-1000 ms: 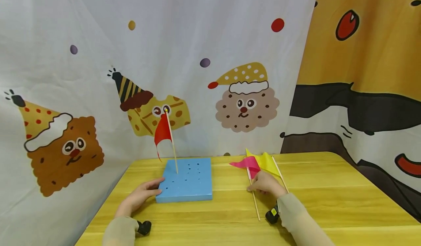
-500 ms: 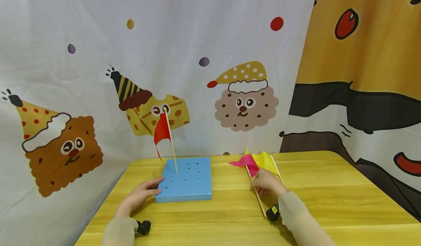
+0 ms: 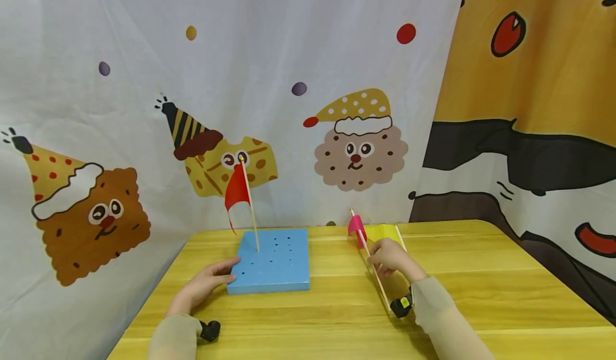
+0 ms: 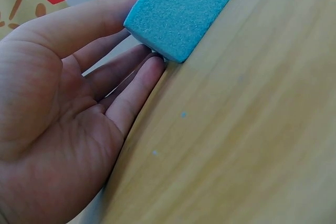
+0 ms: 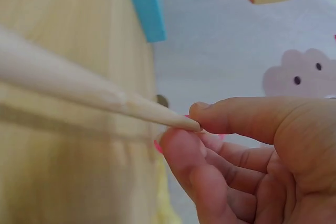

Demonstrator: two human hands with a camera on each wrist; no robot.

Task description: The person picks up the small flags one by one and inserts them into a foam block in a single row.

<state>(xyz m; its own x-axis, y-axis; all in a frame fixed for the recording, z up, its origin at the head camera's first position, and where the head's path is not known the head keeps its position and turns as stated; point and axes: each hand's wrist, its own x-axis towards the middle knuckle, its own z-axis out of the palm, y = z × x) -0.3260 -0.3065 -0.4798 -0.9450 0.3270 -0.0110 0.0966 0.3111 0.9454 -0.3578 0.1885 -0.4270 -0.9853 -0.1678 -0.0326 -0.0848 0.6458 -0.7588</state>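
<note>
Pinched between thumb and fingertips of the right hand (image 3: pixel 392 257): the thin stick of a pink flag (image 3: pixel 357 224), tilted up off the bench (image 3: pixel 481 296), cloth end toward the curtain, butt end low near the wrist. Beside it, flat on the bench, a yellow flag (image 3: pixel 382 232). Resting open against the near left corner of the blue foam block (image 3: pixel 271 261): the left hand (image 3: pixel 204 285), fingers straight, nothing gripped. Standing upright in a hole near the block's far left edge, a red flag (image 3: pixel 238 191). Likely risks: stick slipping or twisting in so light a pinch; block sliding if the steadying hand lifts; red flag knocked over by a careless pass. No brands, labels or readable writing anywhere.
</note>
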